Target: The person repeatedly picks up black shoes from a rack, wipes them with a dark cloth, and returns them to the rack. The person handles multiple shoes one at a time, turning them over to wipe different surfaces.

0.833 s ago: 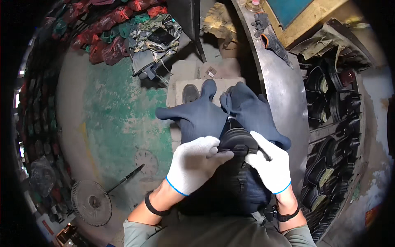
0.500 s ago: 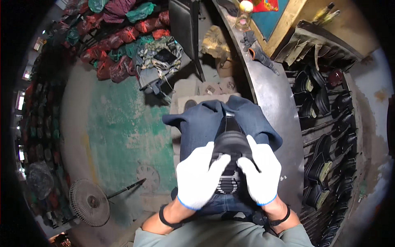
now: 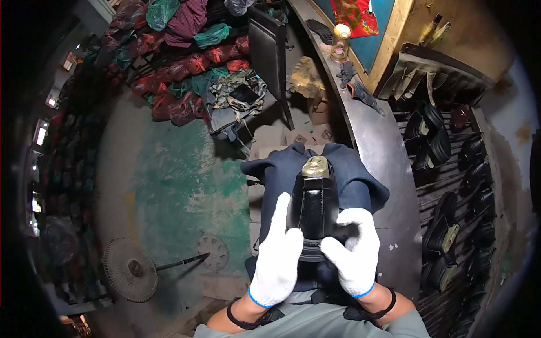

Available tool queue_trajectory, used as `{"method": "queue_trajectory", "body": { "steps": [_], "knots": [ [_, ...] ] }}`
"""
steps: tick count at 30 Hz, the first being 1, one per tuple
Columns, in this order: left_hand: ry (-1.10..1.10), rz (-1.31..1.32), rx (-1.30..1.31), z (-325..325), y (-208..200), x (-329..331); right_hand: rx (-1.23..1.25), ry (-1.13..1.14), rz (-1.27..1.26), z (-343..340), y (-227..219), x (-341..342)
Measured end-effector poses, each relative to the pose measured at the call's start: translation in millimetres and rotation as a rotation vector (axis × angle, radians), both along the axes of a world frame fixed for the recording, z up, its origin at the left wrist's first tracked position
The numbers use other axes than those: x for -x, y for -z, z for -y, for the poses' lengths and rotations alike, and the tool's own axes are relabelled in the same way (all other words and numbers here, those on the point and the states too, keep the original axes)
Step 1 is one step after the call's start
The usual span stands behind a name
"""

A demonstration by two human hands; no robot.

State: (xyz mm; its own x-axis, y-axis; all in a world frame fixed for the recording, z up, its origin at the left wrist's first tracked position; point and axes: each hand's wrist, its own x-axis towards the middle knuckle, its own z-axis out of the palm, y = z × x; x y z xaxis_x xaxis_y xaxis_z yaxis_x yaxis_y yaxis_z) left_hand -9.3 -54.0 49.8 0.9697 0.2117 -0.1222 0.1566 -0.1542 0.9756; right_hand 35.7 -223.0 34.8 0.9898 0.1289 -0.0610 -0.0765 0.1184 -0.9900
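A black leather shoe (image 3: 318,211) stands on end over my lap, its seamed back toward me and its dark ridged sole edge at the lower end. From its upper opening sticks out a yellowish-olive shoe last (image 3: 316,167). My left hand (image 3: 276,262), in a white knit glove with a blue cuff edge, holds the shoe's left side, index finger stretched along it and thumb near the sole edge. On the right side, my right hand (image 3: 355,250), gloved alike, grips with bent fingers and thumb by the sole. Dark blue cloth (image 3: 270,174) covers my knees.
A metal-topped bench (image 3: 389,169) curves along my right, bearing a dark glove (image 3: 363,97) and a jar (image 3: 340,44). Beyond it a rack holds black shoes (image 3: 442,239). A standing fan (image 3: 132,267) is at left; red bags (image 3: 174,104) are piled farther back.
The shoe has been turned: its ridged sole and front faced up before, and now its back and the last show. Both hands shifted their grip. The whole view has moved slightly.
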Motion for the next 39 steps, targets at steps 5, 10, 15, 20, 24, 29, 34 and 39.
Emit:
{"method": "queue_trajectory", "body": {
  "steps": [5, 10, 15, 20, 24, 29, 34, 39],
  "knots": [
    [0.003, 0.091, -0.297, -3, 0, 3, 0.028, -0.083, -0.050, 0, 10, -5],
    [-0.089, 0.036, -0.374, 24, -25, -1, -0.331, -0.052, -0.278, 25, 39, 8],
    [0.248, 0.455, -0.815, 32, 10, 21, -1.090, -0.173, -0.942, 72, 81, 6],
    [0.917, 0.357, -0.586, 29, 35, 18, -1.071, -0.194, -0.731, 81, 143, 10],
    [-0.049, 0.222, 0.122, 21, 67, -6, -1.135, -0.275, -0.712, 88, 159, 26],
    [-0.186, 0.078, 0.709, 47, 107, -66, -0.940, -0.234, -0.712, 103, 169, 29],
    [-0.083, 0.065, 0.329, 39, 116, -73, -0.748, -0.300, -0.533, 81, 93, 4],
    [-0.100, 0.048, 0.678, 26, 125, -53, -0.331, -0.375, -0.264, 65, 69, -12]
  ]
}}
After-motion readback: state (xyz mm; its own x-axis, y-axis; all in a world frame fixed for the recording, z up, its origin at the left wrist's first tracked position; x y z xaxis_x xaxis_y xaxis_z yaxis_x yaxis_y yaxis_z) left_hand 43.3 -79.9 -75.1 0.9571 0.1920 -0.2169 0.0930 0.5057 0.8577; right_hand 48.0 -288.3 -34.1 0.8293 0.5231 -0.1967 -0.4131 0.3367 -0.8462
